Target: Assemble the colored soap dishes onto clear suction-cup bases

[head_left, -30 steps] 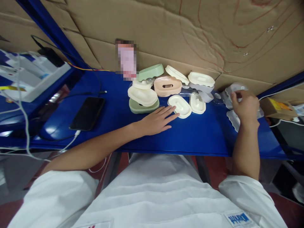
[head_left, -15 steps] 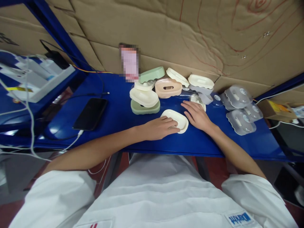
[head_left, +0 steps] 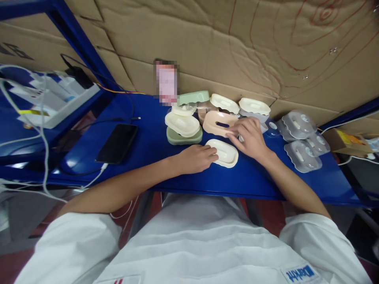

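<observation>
My left hand (head_left: 199, 159) has its fingers curled over the left edge of a cream oval soap dish (head_left: 227, 154), which lies on the blue table just in front of me. Behind it, a peach soap dish part (head_left: 215, 123) with a dark slot in its middle is tilted up, and my right hand (head_left: 250, 136) pinches its right end between thumb and fingers. To the left, another cream dish (head_left: 181, 123) rests on a green one (head_left: 183, 137). A cream piece beneath my right hand is mostly hidden.
More dishes stand along the cardboard wall: a green one (head_left: 193, 97), a cream one (head_left: 224, 103) and another cream one (head_left: 254, 105). Clear plastic cases (head_left: 302, 157) are stacked right. A black phone (head_left: 117, 142) with a white cable lies left, near a white tray (head_left: 71, 104).
My right hand has closed on the peach dish part and brought it forward and tilted it. My left hand's fingers have drawn back to the cream dish's left edge.
</observation>
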The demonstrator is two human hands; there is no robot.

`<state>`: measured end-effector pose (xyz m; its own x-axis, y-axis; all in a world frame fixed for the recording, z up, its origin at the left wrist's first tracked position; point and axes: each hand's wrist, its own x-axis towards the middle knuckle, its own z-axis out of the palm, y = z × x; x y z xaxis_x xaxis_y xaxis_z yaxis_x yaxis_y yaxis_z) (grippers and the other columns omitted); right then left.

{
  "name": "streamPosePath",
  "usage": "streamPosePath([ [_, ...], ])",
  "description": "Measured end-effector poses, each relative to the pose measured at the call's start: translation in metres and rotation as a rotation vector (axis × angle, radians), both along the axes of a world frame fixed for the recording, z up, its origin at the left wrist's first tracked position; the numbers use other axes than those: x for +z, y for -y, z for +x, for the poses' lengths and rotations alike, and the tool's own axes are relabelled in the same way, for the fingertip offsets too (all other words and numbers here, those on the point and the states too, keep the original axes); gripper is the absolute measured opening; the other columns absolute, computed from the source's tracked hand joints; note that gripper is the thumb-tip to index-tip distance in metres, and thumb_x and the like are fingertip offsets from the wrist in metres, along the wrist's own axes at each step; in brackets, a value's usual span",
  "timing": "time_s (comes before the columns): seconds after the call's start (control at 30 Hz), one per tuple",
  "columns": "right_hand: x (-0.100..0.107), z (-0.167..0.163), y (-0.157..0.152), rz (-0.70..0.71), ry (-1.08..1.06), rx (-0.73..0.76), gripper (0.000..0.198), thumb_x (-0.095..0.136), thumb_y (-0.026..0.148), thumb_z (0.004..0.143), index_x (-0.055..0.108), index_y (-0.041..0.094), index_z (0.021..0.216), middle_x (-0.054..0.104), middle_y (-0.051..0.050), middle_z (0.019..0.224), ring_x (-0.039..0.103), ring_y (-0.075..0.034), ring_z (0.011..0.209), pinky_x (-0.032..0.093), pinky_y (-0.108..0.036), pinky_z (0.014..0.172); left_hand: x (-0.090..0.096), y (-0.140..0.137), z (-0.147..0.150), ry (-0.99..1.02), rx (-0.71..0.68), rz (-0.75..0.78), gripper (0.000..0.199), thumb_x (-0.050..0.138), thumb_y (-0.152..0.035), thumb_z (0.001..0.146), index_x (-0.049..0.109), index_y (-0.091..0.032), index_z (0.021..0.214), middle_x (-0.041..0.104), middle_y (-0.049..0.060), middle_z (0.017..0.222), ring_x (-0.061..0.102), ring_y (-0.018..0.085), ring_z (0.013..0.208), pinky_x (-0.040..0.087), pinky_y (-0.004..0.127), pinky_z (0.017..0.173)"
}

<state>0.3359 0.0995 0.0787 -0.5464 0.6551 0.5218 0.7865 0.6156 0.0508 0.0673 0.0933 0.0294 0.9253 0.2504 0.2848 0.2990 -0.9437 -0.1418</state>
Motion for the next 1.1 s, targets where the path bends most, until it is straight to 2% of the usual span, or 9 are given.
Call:
streamPosePath([
  [0.17, -0.025, 0.02, 0.047, -0.243, -0.118, 0.181, 0.015, 0.061, 0.034, 0.108, 0.065, 0.023, 0.117, 0.076, -0.012, 0.121, 0.072, -0.028, 0.118, 0.057, -0.047, 0.1, 0.009, 0.003, -0.001, 0.129, -0.101, 0.152, 0.021, 0.061, -0.013, 0.103, 0.071, -0.022, 0.119, 0.072, 0.012, 0.131, 0.067, 0.025, 0.117, 0.051, 0.038, 0.096],
  [0.3, -0.04, 0.013, 0.056, -0.381, -0.093, 0.24, 0.018, 0.061, 0.035, 0.108, 0.065, 0.022, 0.121, 0.076, -0.012, 0.125, 0.072, -0.028, 0.123, 0.059, -0.046, 0.102, 0.013, -0.004, -0.003, 0.136, -0.032, 0.076, 0.025, 0.066, -0.021, 0.103, 0.069, -0.021, 0.128, 0.07, 0.014, 0.134, 0.064, 0.029, 0.125, 0.048, 0.044, 0.108],
  [0.43, -0.039, 0.002, 0.059, -0.335, 0.027, 0.265, 0.044, 0.063, 0.043, 0.107, 0.06, 0.019, 0.143, 0.072, -0.016, 0.14, 0.066, -0.033, 0.135, 0.056, -0.053, 0.111, 0.006, -0.015, -0.005, 0.061, -0.008, -0.019, 0.028, 0.068, -0.034, 0.104, 0.068, -0.016, 0.126, 0.072, 0.012, 0.124, 0.068, 0.028, 0.112, 0.052, 0.04, 0.1],
  [0.5, -0.038, 0.0, 0.06, -0.285, 0.069, 0.254, 0.045, 0.059, 0.042, 0.109, 0.059, 0.018, 0.147, 0.072, -0.016, 0.14, 0.065, -0.033, 0.137, 0.055, -0.052, 0.112, 0.004, -0.017, -0.006, 0.058, -0.018, -0.012, 0.026, 0.067, -0.033, 0.104, 0.069, -0.017, 0.125, 0.073, 0.011, 0.12, 0.068, 0.027, 0.108, 0.053, 0.038, 0.097],
  [0.8, -0.042, -0.002, 0.056, -0.28, 0.097, 0.252, 0.034, 0.051, 0.037, 0.111, 0.072, 0.022, 0.131, 0.076, -0.013, 0.133, 0.066, -0.03, 0.135, 0.054, -0.051, 0.114, 0.01, -0.011, -0.005, 0.008, -0.031, 0.022, 0.021, 0.062, -0.03, 0.108, 0.072, -0.017, 0.12, 0.074, 0.009, 0.107, 0.068, 0.025, 0.101, 0.05, 0.037, 0.087],
  [0.87, -0.039, 0.005, 0.044, -0.264, 0.036, 0.199, 0.035, 0.048, 0.04, 0.111, 0.072, 0.026, 0.133, 0.075, -0.011, 0.136, 0.064, -0.03, 0.137, 0.051, -0.053, 0.117, 0.01, -0.011, -0.004, 0.02, -0.021, 0.01, 0.02, 0.06, -0.03, 0.108, 0.072, -0.016, 0.115, 0.074, 0.01, 0.107, 0.068, 0.025, 0.101, 0.05, 0.037, 0.088],
  [0.93, -0.037, 0.017, 0.026, -0.212, -0.021, 0.055, 0.039, 0.043, 0.039, 0.112, 0.068, 0.028, 0.14, 0.07, -0.011, 0.144, 0.06, -0.031, 0.142, 0.045, -0.057, 0.122, 0.011, -0.011, -0.004, 0.028, -0.018, 0.007, 0.02, 0.058, -0.029, 0.109, 0.072, -0.016, 0.11, 0.074, 0.01, 0.107, 0.068, 0.024, 0.103, 0.049, 0.037, 0.09],
  [1.03, -0.041, 0.039, 0.001, -0.14, -0.037, -0.194, 0.049, 0.042, 0.034, 0.111, 0.056, 0.019, 0.155, 0.063, -0.018, 0.152, 0.054, -0.037, 0.148, 0.036, -0.065, 0.126, 0.011, -0.011, -0.004, 0.013, -0.025, 0.019, 0.02, 0.056, -0.028, 0.11, 0.072, -0.016, 0.108, 0.073, 0.01, 0.109, 0.067, 0.024, 0.105, 0.049, 0.037, 0.091],
  [1.1, -0.047, 0.05, -0.009, -0.125, -0.015, -0.281, 0.055, 0.046, 0.035, 0.109, 0.05, 0.014, 0.16, 0.063, -0.022, 0.15, 0.054, -0.04, 0.145, 0.033, -0.07, 0.124, 0.011, -0.01, -0.004, -0.002, -0.028, 0.033, 0.02, 0.056, -0.028, 0.11, 0.071, -0.015, 0.109, 0.073, 0.01, 0.109, 0.067, 0.024, 0.106, 0.049, 0.036, 0.09],
])
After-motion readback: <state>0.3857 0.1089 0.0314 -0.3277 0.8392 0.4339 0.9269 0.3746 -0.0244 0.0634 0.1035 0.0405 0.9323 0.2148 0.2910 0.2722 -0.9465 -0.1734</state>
